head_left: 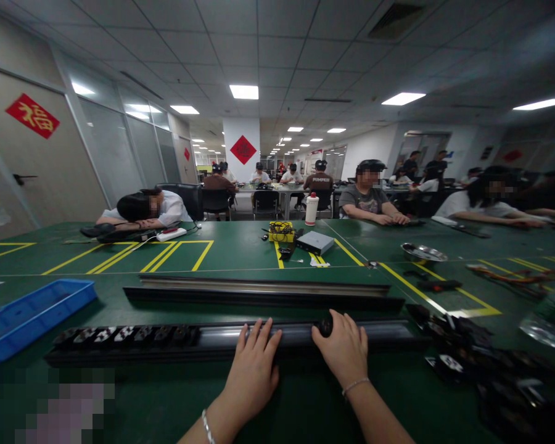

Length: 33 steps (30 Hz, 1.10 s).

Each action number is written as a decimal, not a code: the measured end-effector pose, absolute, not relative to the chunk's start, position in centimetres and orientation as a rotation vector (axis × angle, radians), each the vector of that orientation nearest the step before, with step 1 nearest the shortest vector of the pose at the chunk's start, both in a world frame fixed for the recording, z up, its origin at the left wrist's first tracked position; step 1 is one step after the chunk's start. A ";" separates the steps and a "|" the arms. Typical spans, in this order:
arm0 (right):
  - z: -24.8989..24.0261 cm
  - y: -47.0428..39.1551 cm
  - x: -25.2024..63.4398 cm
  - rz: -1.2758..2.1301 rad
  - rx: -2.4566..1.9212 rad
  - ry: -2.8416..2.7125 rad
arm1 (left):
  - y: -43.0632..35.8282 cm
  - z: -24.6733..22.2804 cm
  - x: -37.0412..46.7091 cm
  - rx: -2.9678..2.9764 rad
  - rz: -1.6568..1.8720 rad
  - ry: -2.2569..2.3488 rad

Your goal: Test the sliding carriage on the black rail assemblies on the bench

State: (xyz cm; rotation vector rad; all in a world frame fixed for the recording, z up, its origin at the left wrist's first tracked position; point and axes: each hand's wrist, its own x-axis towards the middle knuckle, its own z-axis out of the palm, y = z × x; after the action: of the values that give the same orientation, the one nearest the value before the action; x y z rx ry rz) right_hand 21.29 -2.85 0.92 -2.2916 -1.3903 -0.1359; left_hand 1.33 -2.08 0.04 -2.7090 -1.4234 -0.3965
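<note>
A long black channel rail (217,337) lies crosswise in front of me, with several black and pale socket-like modules (143,335) set side by side in its left part. My left hand (254,364) rests on the middle of the rail, fingers stretched out and holding nothing. Over the right half of the rail, my right hand (345,348) grips a small black rounded piece (324,325) between thumb and fingers. Its underside is hidden, so I cannot tell whether it sits in the channel. A bracelet circles each wrist.
Another dark rail (263,296) lies behind. A blue tray (41,311) stands left; a heap of black parts (499,364) and a clear bottle (552,317) are right. Farther back are a metal bowl (423,253), a grey box (315,242) and seated people.
</note>
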 end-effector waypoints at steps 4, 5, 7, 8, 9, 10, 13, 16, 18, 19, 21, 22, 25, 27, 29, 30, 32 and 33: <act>1.1 -2.9 21.3 -0.123 -2.291 -1.388 | -1.9 -0.5 1.2 -2.705 -0.442 -1.398; 1.2 -2.9 21.3 -0.121 -2.291 -1.387 | -1.8 -0.6 1.2 -2.704 -0.446 -1.397; 1.2 -3.0 21.2 -0.119 -2.291 -1.382 | -1.8 -0.5 1.2 -2.703 -0.439 -1.404; 1.2 -3.0 21.2 -0.118 -2.289 -1.382 | -1.9 -0.5 1.2 -2.703 -0.438 -1.408; 1.2 -3.0 21.1 -0.116 -2.285 -1.383 | -1.9 -0.3 1.3 -2.702 -0.436 -1.415; 1.2 -3.0 21.1 -0.112 -2.283 -1.385 | -2.0 -0.2 1.3 -2.704 -0.430 -1.417; 1.2 -3.0 21.2 -0.093 -2.281 -1.390 | -2.1 0.2 1.4 -2.712 -0.396 -1.432; 1.3 -3.0 21.7 -0.086 -2.294 -1.387 | -2.1 0.1 1.3 -2.718 -0.412 -1.426; 1.2 -3.0 22.4 -0.107 -2.317 -1.367 | -1.9 -0.3 1.2 -2.718 -0.446 -1.409; 1.2 -3.1 22.9 -0.122 -2.334 -1.353 | -1.8 -0.4 1.2 -2.718 -0.458 -1.404; 1.1 -3.2 23.8 -0.146 -2.368 -1.320 | -1.8 -0.6 1.1 -2.716 -0.467 -1.402; 1.0 -3.2 24.3 -0.146 -2.380 -1.313 | -1.8 -0.6 1.2 -2.718 -0.463 -1.404; 0.8 -3.2 25.1 -0.142 -2.397 -1.314 | -1.9 -0.3 1.3 -2.724 -0.445 -1.418; 0.7 -3.2 25.1 -0.143 -2.398 -1.315 | -2.0 0.0 1.3 -2.727 -0.434 -1.429; 0.7 -3.2 25.0 -0.139 -2.396 -1.313 | -2.0 0.1 1.3 -2.732 -0.445 -1.428; 0.8 -3.2 24.9 -0.137 -2.395 -1.311 | -2.0 0.0 1.3 -2.733 -0.459 -1.422; 0.9 -3.2 24.8 -0.138 -2.390 -1.310 | -1.9 -0.2 1.2 -2.731 -0.491 -1.409; 0.9 -3.2 24.8 -0.143 -2.387 -1.309 | -1.9 -0.2 1.2 -2.731 -0.497 -1.403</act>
State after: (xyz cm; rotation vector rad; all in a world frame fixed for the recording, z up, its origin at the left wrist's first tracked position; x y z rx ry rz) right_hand 24.82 -3.22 0.88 -2.3865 -1.3093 -0.1431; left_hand 1.16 -1.89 -0.25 -2.7312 -1.4033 -0.4974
